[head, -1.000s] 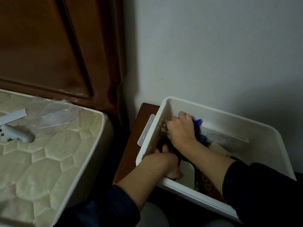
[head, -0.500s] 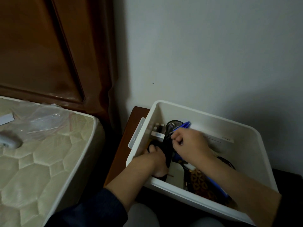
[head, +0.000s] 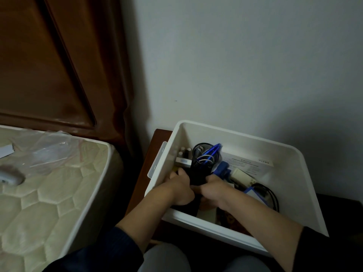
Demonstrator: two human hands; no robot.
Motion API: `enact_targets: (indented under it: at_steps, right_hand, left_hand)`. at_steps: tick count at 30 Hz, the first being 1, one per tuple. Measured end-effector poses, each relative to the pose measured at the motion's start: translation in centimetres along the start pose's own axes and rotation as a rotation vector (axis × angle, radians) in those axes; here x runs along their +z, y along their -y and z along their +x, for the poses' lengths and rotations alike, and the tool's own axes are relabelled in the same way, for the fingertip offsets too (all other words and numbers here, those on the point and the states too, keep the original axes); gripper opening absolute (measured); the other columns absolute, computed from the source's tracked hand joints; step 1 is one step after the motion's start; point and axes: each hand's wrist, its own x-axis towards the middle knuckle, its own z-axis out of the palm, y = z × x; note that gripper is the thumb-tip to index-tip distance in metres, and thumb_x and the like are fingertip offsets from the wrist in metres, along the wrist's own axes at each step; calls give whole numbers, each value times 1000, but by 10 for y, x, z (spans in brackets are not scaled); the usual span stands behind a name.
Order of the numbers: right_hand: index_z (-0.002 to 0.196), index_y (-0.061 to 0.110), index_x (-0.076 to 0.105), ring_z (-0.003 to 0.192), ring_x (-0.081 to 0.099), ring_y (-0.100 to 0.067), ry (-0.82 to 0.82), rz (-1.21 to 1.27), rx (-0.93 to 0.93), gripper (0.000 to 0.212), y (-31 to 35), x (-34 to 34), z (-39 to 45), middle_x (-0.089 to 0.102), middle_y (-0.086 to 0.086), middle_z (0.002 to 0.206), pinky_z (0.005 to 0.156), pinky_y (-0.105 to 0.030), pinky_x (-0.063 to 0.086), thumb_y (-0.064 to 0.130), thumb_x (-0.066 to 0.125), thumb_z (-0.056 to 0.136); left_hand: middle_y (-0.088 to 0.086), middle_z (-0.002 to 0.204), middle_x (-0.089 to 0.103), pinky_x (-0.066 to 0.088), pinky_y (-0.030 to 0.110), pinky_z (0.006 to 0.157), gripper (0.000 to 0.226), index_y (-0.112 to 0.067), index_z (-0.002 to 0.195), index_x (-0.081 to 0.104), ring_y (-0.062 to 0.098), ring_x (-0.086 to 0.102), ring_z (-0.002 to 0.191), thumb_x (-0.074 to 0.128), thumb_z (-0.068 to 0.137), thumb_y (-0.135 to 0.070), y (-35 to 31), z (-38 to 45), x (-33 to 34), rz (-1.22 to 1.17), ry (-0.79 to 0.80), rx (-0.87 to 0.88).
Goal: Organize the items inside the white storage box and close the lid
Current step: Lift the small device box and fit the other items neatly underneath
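My left hand (head: 179,190) and right hand (head: 214,190) both grip the black mesh cup (head: 200,165) at the box's (head: 290,185) left wall.

box (head: 294,165) at my 1 o'clock on nightstand (head: 157,142) | mesh cup (head: 200,165) inside it, papers (head: 249,163) at cup's 3 | mattress (head: 49,193) at 9

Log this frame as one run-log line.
phase: organizing | left hand: grips black mesh pen holder | right hand: grips same holder | holder: inside white storage box, pens in it | lid: not on
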Motion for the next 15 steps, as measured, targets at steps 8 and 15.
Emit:
enact_targets:
  at_steps: [8,15]
  right_hand:
    - [120,5,65,58,76,-19,120,32,82,32,15,-22,-25,79,-10,75,52,-33,62,0,76,90]
    - [121,17,69,99,77,-31,165,-24,-80,37,35,-59,-62,80,-11,107,79,-37,66,8,83,88]
  left_hand:
    - [18,158,45,44,39,117,105,2,162,13,32,47,145,80,86,-26,7,0,-2,-74,-11,10]
    - [8,132,65,55,44,105,75,-9,139,47,27,63,122,89,78,-22,17,-5,-14,-241,-136,158]
